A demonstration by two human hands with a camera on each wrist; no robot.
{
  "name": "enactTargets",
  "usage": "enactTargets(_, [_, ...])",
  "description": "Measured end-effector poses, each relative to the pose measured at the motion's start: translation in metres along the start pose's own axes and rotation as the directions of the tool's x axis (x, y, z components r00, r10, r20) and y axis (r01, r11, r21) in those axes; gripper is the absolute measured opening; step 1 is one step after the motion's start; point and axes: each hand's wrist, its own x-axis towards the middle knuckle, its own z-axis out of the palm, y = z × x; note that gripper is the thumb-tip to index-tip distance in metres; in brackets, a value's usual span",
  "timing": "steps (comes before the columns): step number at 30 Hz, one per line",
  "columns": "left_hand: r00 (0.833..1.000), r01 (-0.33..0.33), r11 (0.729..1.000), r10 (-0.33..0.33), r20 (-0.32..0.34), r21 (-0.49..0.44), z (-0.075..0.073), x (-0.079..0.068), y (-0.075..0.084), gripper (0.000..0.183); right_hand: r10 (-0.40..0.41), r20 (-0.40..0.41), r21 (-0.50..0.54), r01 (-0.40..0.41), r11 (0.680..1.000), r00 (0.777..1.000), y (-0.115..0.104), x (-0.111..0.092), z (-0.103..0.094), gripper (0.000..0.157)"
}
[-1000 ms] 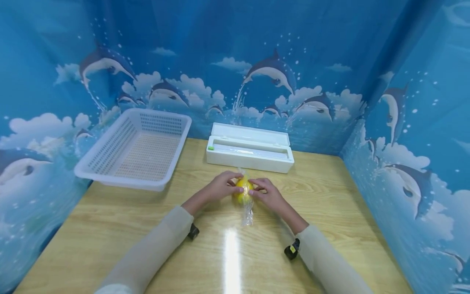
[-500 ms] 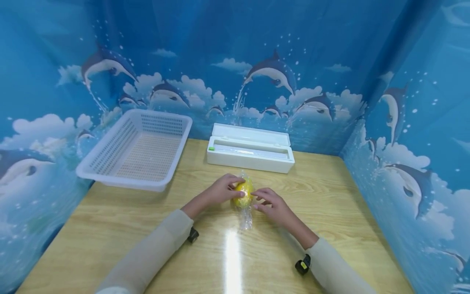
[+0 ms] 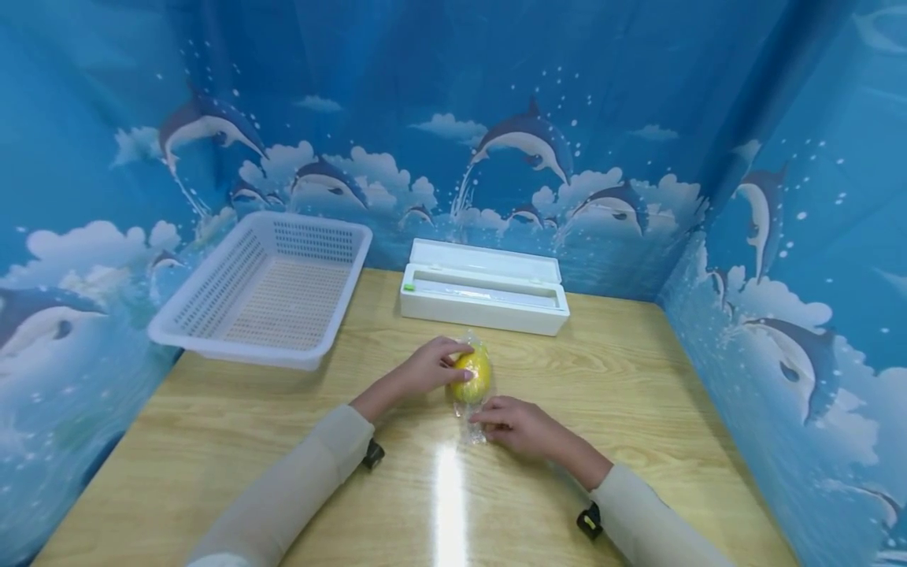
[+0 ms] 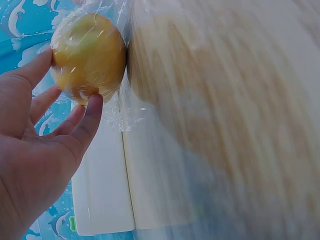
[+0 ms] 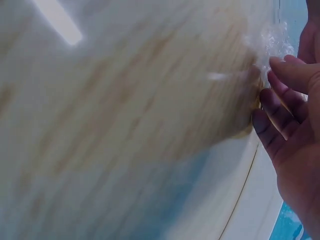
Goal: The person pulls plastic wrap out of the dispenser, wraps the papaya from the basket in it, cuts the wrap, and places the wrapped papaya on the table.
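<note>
A yellow fruit (image 3: pixel 476 376) wrapped in clear cling film stands on the wooden table, and its top looks greenish in the left wrist view. My left hand (image 3: pixel 431 367) holds it from the left, thumb and fingertips (image 4: pixel 92 107) against its wrapped side. Loose film (image 3: pixel 471 425) trails from the fruit's near end. There my right hand (image 3: pixel 520 425) pinches the tail between thumb and fingers; the right wrist view has the crinkled film (image 5: pixel 272 42) beside the thumb. The exact pinch point is partly hidden.
Behind the fruit sits a long white box (image 3: pixel 485 311) with its lid raised and a small green piece at its left end. A white perforated basket (image 3: pixel 319 356) is at the back left. Dolphin-print curtains (image 3: pixel 453 94) enclose the table (image 3: pixel 609 378).
My right hand has left the fruit's right side and come down toward me to the film tail. The left hand stays on the fruit, which has moved only slightly.
</note>
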Motion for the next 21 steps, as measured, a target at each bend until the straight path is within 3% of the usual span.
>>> enactTargets(5, [1.000,0.003,1.000,-0.003,0.000,0.010,0.0009,0.0001,0.0005,0.057,-0.003,0.025,-0.051,0.004,0.999,1.000,-0.0011,0.0028,0.0024,0.044])
enactTargets(11, [1.000,0.005,1.000,-0.005,0.007,0.009,0.0010,0.0009,0.0007,0.056,-0.077,-0.030,-0.036,0.076,0.996,0.997,-0.0020,0.0039,0.0045,0.027])
enactTargets(17, [1.000,0.016,1.000,-0.016,0.011,-0.009,0.0007,0.0014,-0.0001,0.055,-0.245,-0.156,-0.124,0.227,0.966,0.957,-0.0041,0.0046,0.0055,0.015])
enactTargets(21, [1.000,0.017,1.000,-0.017,0.010,-0.013,0.0008,0.0017,-0.0009,0.055,-0.271,-0.197,-0.117,0.252,0.961,0.942,-0.0066,0.0045,0.0037,0.015])
